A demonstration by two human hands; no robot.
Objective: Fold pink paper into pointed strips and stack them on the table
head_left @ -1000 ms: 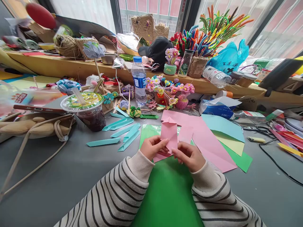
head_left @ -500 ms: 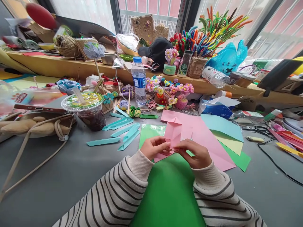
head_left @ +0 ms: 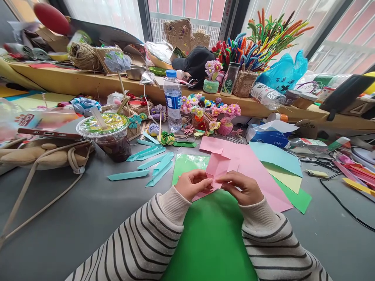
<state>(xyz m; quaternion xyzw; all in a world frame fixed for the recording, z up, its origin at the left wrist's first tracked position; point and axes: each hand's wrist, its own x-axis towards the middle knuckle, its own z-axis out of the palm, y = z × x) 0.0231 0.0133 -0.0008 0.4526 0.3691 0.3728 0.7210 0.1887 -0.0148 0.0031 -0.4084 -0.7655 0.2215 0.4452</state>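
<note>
A small creased piece of pink paper is held up between my two hands. My left hand pinches its lower left side between thumb and fingers. On the lower right edge, the thumb and fingertips of my right hand are closed. Folds run across the piece, and its top edge bends over. Behind it lies a larger pink sheet on the table. Below my hands is a smooth green surface. Several folded light-blue paper strips rest to the left.
A lidded cup of dark drink stands at left, near a phone. A water bottle and crocheted flowers line the back. Blue, yellow and green sheets fan out at right, beside scissors and a black cable.
The small pink paper has tilted and shifted slightly to the right. My right fingers have moved up a little along its lower edge, while my left hand keeps its pinch.
</note>
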